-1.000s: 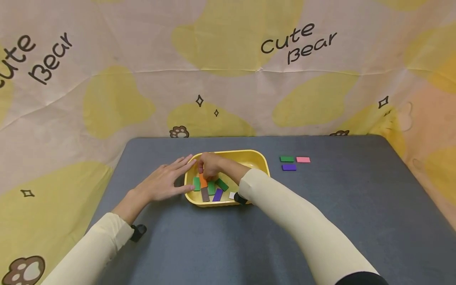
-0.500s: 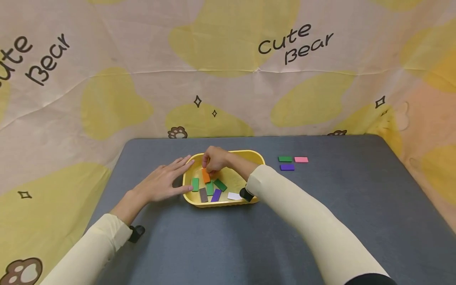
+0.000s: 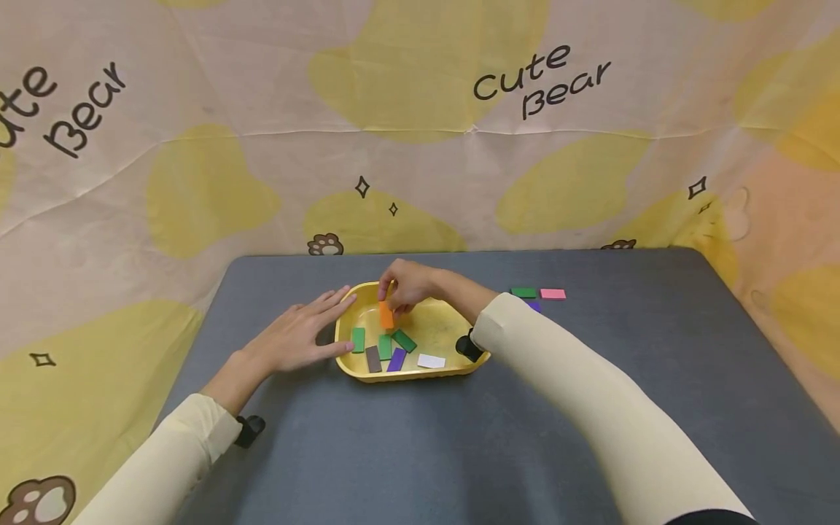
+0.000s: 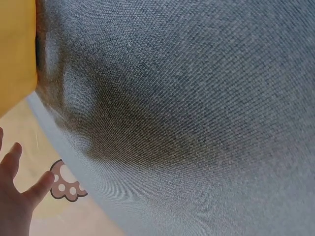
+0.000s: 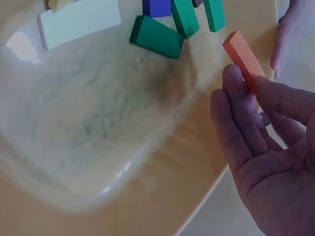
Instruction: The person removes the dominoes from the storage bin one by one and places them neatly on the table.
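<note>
A yellow plastic tray (image 3: 433, 328) stands on the table. My right hand (image 3: 410, 283) pinches an orange block (image 3: 386, 316) between thumb and fingers, above the tray's left half; the right wrist view shows the orange block (image 5: 244, 59) tilted and apart from the others. My left hand (image 3: 295, 335) touches the tray's left rim with its fingers spread. In the tray lie several flat blocks: green ones such as this green block (image 3: 403, 340), a grey-brown block (image 3: 373, 359), a purple block (image 3: 397, 359) and a white block (image 3: 431, 361).
On the table (image 3: 367, 452), right of the tray, lie a green block (image 3: 523, 292), a pink block (image 3: 553, 294) and a second purple block (image 3: 534, 306), partly hidden by my right sleeve. A patterned cloth (image 3: 420, 168) hangs behind the table's far edge.
My right hand has lifted the orange block from among the other blocks and moved slightly up and right. The white block is now fully uncovered. My left hand stays at the rim.
</note>
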